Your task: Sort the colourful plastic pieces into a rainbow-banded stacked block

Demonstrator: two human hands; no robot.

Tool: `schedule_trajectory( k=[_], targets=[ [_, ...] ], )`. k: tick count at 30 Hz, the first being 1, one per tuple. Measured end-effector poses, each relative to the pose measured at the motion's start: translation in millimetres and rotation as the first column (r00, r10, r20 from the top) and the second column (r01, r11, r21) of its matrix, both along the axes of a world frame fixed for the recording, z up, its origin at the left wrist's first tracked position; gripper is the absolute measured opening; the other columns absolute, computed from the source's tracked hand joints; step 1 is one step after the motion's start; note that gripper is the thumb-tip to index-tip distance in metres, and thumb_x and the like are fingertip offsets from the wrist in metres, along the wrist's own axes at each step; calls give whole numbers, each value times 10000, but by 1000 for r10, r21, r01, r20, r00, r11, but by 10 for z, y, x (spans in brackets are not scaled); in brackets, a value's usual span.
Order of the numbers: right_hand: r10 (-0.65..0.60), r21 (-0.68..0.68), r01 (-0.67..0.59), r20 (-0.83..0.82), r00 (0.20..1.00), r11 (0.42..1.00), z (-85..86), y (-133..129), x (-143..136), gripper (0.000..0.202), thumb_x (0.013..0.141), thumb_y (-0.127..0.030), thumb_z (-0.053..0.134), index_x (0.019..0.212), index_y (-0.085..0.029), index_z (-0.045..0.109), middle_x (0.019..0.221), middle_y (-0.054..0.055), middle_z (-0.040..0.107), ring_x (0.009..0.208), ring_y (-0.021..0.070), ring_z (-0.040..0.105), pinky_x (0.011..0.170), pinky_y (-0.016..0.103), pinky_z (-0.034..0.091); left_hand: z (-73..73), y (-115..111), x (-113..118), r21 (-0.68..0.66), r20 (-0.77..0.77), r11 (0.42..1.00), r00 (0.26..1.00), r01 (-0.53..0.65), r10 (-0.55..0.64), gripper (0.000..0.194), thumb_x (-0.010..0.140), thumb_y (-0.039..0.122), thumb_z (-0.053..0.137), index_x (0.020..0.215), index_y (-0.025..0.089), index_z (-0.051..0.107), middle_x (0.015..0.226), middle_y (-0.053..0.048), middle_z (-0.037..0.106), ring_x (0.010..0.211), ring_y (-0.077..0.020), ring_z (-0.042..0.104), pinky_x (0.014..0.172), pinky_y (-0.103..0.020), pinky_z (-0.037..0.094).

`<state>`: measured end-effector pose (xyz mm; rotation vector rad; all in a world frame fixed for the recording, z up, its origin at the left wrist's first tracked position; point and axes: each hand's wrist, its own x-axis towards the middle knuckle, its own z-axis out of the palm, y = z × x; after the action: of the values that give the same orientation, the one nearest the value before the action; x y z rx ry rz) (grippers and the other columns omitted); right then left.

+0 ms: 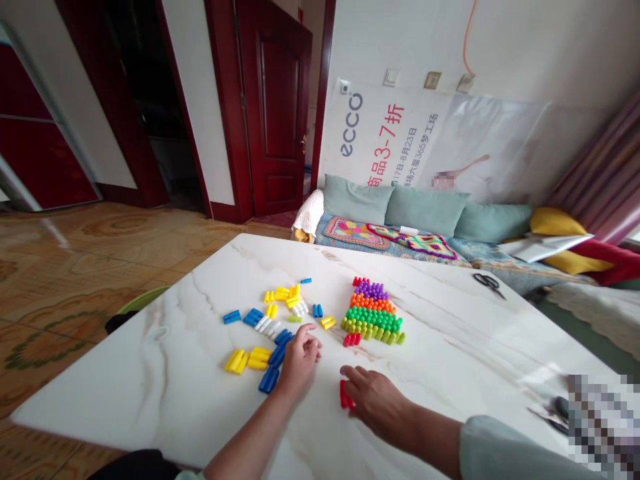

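My right hand [376, 403] lies over small red plastic pegs [345, 395] on the table, its fingers closed about them and partly hiding them. My left hand [301, 357] is curled beside a row of blue pegs [270, 380]; whatever its bent fingers hold, if anything, is hidden. Beyond the right hand, bullet-shaped pegs stand packed in coloured rows: olive pegs [373, 329], green pegs [374, 317], orange pegs [373, 304] and purple pegs [371, 291]. Red pegs [352, 340] sit at the near left corner of this block. Loose yellow pegs [237, 361] and white pegs [268, 327] lie to the left.
All this rests on a white marbled table [190, 400]. Black scissors [490, 285] lie at its far right, and another dark-handled tool [553, 415] at the near right edge. A sofa [470, 251] with cushions stands behind the table; a red door [275, 113] is at the back.
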<state>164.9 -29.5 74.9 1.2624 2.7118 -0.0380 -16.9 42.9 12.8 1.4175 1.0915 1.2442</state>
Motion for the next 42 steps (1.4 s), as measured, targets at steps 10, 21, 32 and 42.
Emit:
schedule_trajectory(
  k=[10, 21, 32, 42],
  targets=[
    [52, 96, -42, -103, 993, 994, -123, -20, -26, 148, 833, -147, 480, 949, -122, 568, 875, 101, 618, 736, 191, 573, 592, 290, 389, -29, 19, -14, 136, -258, 991, 966, 6, 30, 248, 825, 208, 453, 1025, 166, 593, 802, -38, 658, 694, -168, 634, 690, -298, 512],
    [-159, -12, 160, -228, 961, 987, -44, 80, 213, 163, 886, -203, 486, 894, -153, 641, 951, 87, 653, 779, 170, 614, 641, 262, 399, 17, -42, 62, 365, -693, 871, 721, 329, 18, 455, 775, 40, 410, 1122, 200, 657, 1197, -87, 610, 1140, -240, 502, 1011, -425, 419],
    [-550, -152, 566, -532, 644, 810, -127, 443, 676, 139, 767, -105, 547, 805, -171, 663, 866, 44, 657, 797, 159, 588, 707, 247, 404, 19, -66, 108, 307, -815, 887, 576, 344, 59, 573, 788, 36, 410, 1286, 266, 572, 1353, -38, 524, 1228, -241, 414, 1030, -417, 376],
    [-520, -92, 595, -605, 603, 798, -212, 526, 644, 185, 774, -108, 525, 910, -173, 632, 916, 57, 671, 799, 168, 604, 710, 255, 426, 77, -87, 101, 322, -827, 865, 559, 385, 59, 617, 749, 17, 428, 1246, 340, 600, 1318, -27, 514, 1190, -240, 429, 994, -398, 387]
  ],
)
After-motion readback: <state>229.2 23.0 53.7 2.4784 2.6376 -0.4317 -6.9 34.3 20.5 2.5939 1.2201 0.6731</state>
